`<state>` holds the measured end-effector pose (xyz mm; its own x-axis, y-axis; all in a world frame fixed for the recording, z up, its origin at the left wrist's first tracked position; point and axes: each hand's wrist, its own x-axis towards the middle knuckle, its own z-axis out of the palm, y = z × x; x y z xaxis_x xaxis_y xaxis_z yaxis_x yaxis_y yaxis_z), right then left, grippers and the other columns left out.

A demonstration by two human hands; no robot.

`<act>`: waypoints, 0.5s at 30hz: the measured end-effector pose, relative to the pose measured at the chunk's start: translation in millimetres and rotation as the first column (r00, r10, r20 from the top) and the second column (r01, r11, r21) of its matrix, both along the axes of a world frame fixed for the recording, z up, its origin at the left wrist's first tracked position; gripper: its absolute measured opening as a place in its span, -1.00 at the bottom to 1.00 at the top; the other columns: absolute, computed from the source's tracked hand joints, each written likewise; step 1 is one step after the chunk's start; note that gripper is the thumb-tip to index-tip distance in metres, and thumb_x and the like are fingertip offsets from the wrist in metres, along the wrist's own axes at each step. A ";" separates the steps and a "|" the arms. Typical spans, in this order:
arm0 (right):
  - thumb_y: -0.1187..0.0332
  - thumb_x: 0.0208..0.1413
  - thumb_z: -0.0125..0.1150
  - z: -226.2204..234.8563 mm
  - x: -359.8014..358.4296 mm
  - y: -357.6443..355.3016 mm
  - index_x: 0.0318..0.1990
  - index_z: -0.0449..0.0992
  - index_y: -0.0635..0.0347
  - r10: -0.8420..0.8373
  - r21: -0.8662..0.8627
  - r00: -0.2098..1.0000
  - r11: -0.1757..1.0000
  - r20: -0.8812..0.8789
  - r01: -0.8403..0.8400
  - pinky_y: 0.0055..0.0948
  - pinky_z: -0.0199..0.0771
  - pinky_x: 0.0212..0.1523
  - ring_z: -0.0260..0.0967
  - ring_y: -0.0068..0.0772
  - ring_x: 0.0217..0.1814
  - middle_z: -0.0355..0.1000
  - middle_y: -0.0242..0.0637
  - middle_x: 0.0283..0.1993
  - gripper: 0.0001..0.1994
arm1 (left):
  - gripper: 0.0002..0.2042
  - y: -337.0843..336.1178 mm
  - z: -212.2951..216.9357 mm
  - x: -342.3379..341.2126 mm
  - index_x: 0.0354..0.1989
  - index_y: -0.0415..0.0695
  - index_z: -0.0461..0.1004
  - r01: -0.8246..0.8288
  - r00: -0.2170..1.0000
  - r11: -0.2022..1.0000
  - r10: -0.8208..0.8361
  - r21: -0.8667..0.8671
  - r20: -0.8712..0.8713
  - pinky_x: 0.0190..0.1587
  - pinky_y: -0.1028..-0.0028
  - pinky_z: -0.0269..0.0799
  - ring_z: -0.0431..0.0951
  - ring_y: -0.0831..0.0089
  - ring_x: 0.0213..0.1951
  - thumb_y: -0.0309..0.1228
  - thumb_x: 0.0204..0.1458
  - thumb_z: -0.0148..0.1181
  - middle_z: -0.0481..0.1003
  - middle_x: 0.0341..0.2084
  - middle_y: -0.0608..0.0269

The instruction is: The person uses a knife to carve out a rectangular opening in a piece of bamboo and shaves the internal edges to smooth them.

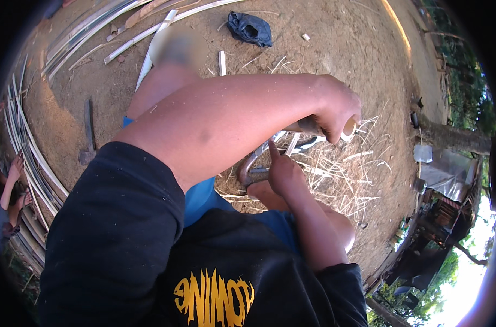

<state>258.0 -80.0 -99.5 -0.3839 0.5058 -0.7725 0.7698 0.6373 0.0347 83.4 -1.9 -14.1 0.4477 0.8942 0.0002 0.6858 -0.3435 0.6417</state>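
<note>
My left arm crosses the view from the lower left. My left hand (338,109) is closed around the wooden handle (348,129) of a knife, whose pale round end sticks out past my fingers. Its curved grey blade (247,166) bends down toward my lap. My right hand (283,171) is right beside the blade, index finger pointing up, its fingers pinched on a thin pale bamboo strip (291,143) against the metal. My hand hides most of the strip. Both hands are above my bent knees, in blue shorts.
Pale shavings (340,174) lie on the dirt under my hands. Long bamboo strips (27,152) are stacked along the left, with more at the top left. A hammer-like tool (88,136) lies on the ground and a black bag (250,28) at the top. Another person's hands (16,182) show at the left edge.
</note>
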 end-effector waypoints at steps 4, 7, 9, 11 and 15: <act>0.46 0.24 -0.09 -5.1 0.6 -1.8 0.58 -0.02 -0.03 -0.008 0.009 0.999 1.000 -0.036 0.009 0.03 0.53 0.13 0.54 0.14 0.08 0.53 0.17 -0.01 -0.29 | -0.25 0.8 1.0 3.3 0.23 0.04 0.55 0.017 1.000 1.000 -0.017 0.009 0.010 0.02 0.21 0.57 0.61 0.22 0.05 -0.18 -0.33 0.52 0.52 0.08 0.28; 0.46 0.23 -0.08 -7.0 3.1 -0.2 0.57 0.01 -0.03 -0.010 0.004 1.000 1.000 -0.028 0.010 0.03 0.52 0.14 0.54 0.14 0.09 0.53 0.15 0.00 -0.29 | -0.25 3.4 0.2 3.3 0.22 0.03 0.56 0.007 1.000 1.000 -0.007 -0.009 0.009 0.02 0.22 0.58 0.61 0.22 0.04 -0.19 -0.32 0.52 0.52 0.07 0.27; 0.47 0.23 -0.08 0.1 3.6 -0.8 0.56 0.03 -0.03 -0.029 -0.002 1.000 1.000 -0.003 0.029 0.04 0.52 0.14 0.54 0.15 0.08 0.53 0.15 0.01 -0.29 | -0.26 3.3 -0.5 4.3 0.22 0.03 0.56 0.003 1.000 1.000 -0.003 0.014 0.020 0.02 0.22 0.58 0.62 0.21 0.04 -0.18 -0.32 0.52 0.52 0.07 0.27; 0.47 0.22 -0.07 -4.3 4.7 1.0 0.57 0.02 -0.03 -0.024 -0.005 0.999 1.000 -0.036 0.024 0.04 0.52 0.14 0.54 0.14 0.09 0.53 0.15 0.01 -0.29 | -0.26 4.4 -0.4 3.9 0.23 0.03 0.56 0.006 1.000 1.000 -0.007 0.007 0.012 0.02 0.23 0.58 0.62 0.22 0.04 -0.18 -0.31 0.52 0.52 0.07 0.27; 0.48 0.21 -0.06 -18.0 3.2 0.4 0.57 0.00 -0.04 -0.001 -0.002 0.999 1.000 -0.043 0.001 0.04 0.52 0.14 0.54 0.11 0.10 0.52 0.17 0.02 -0.27 | -0.25 4.7 0.3 4.6 0.23 0.03 0.55 0.006 1.000 1.000 -0.006 0.007 0.000 0.02 0.23 0.58 0.62 0.22 0.04 -0.18 -0.31 0.52 0.53 0.07 0.26</act>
